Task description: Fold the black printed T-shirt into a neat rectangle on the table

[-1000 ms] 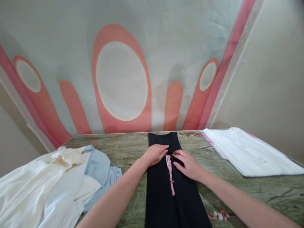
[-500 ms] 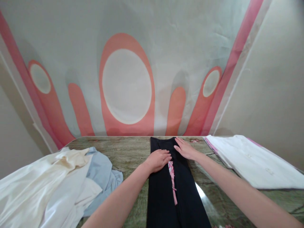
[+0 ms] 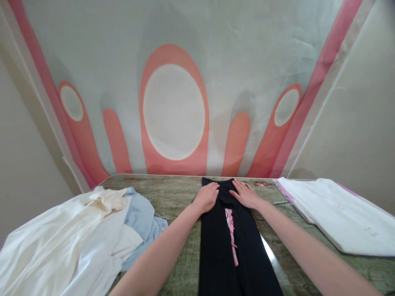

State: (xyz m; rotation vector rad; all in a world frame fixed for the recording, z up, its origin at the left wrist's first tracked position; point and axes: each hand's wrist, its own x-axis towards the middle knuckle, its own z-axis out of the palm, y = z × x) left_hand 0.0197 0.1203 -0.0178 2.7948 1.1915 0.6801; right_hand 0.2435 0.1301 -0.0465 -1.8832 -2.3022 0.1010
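A black garment, which looks like a pair of trousers (image 3: 216, 246), lies lengthwise on the table with its narrow top end near the far edge. Between its two long sides a strip of pink patterned cloth (image 3: 231, 234) shows through. My left hand (image 3: 207, 197) rests flat on the upper left of the black cloth, fingers pointing to the far end. My right hand (image 3: 246, 195) lies on the upper right edge with its fingers stretched out. Both hands press on the fabric and neither grips it. The garment's near end runs out of view.
A loose heap of cream and white cloth (image 3: 70, 238) lies on the left, with light blue cloth (image 3: 140, 218) beside it. Folded white garments (image 3: 342, 213) with pink edges are stacked on the right. The wood-patterned table (image 3: 173, 193) ends at a patterned wall (image 3: 262, 49).
My left hand has slid from the middle of the black garment up toward its far left corner. My right hand stays at the right edge. The camera view has shifted slightly left.
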